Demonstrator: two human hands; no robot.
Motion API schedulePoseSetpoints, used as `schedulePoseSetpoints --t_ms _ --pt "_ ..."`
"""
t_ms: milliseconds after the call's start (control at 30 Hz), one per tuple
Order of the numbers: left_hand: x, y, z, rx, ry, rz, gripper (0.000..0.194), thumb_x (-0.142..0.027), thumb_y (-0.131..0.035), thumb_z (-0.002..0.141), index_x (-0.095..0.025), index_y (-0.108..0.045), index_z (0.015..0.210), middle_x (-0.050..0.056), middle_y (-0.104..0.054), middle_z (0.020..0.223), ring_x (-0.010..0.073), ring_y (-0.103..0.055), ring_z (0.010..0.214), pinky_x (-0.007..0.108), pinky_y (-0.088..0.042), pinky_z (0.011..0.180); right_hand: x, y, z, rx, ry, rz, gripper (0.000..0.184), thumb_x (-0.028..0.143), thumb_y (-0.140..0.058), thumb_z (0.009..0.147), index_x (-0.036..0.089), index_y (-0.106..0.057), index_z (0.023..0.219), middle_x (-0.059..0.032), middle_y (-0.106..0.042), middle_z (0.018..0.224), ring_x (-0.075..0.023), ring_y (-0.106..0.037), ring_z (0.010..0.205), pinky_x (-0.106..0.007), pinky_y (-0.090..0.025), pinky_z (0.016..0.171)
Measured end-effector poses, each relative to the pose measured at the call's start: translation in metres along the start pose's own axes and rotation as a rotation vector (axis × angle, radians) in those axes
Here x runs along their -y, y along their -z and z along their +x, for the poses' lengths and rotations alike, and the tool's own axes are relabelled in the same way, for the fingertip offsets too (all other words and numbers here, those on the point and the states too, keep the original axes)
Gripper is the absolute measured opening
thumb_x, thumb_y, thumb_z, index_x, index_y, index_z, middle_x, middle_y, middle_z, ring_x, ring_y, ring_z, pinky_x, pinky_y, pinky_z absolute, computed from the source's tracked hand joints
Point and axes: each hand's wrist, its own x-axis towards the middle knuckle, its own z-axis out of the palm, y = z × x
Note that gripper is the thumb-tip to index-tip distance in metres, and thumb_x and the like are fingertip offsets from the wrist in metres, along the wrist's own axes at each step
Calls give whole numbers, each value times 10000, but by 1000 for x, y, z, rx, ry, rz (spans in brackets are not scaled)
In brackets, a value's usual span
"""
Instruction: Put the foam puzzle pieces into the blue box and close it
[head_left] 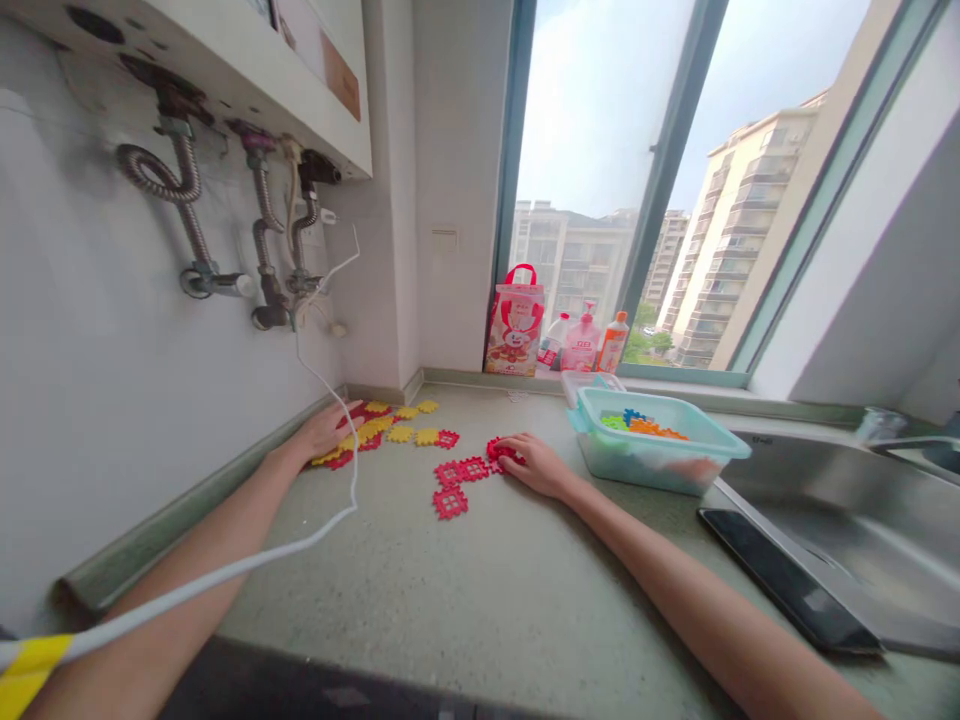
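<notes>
My left hand lies with its fingers stretched out over a heap of yellow and red toothed building pieces at the wall side of the counter. My right hand has its fingertips closed on a red toothed piece, partly hidden by the fingers. Just left of it, two red toothed pieces lie in a row, with another red square piece below them. Some yellow pieces and a small red one are spread between my hands.
A turquoise tub with orange, blue and green pieces stands right of my hand, its clear lid behind. A black phone lies beside the steel sink. Bottles and a red-handled bag stand at the window. A white cable crosses my left arm.
</notes>
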Motion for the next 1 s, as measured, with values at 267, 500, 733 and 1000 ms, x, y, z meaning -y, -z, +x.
schedulePoseSetpoints --t_ms 267,500,733,1000 --pt "-30 -34 20 104 -47 38 804 -710 -473 959 -192 -521 1572 177 -405 1685 349 -335 1581 469 -282 1270 2 2 1 6 -4 5 304 355 -553 1029 260 -770 1219 -85 -774 1245 -273 -691 1157 -454 -528 1060" --pt "-79 -52 11 143 -281 -8 750 -711 -432 988 -272 -510 1592 114 -436 1680 327 -325 1590 491 -262 1296 4 5 -2 48 20 -7 339 363 -552 1030 260 -750 1285 -88 -752 1311 -278 -677 1222 -477 -512 1107" --pt "-103 -39 3 -158 -314 46 583 -593 -331 1075 -267 -652 1437 75 -561 1581 272 -473 1474 454 -301 1270 9 7 -7 104 51 -9 516 492 -663 977 295 -651 1454 -101 -621 1517 -320 -598 1375 -524 -457 1178" --pt "-48 13 7 85 143 240 436 -575 -676 897 -168 -789 1001 165 -798 1011 377 -720 1035 527 -522 994 -8 -4 -6 43 -165 -132 536 578 -464 1072 279 -617 1490 -147 -570 1559 -354 -549 1421 -587 -404 1190"
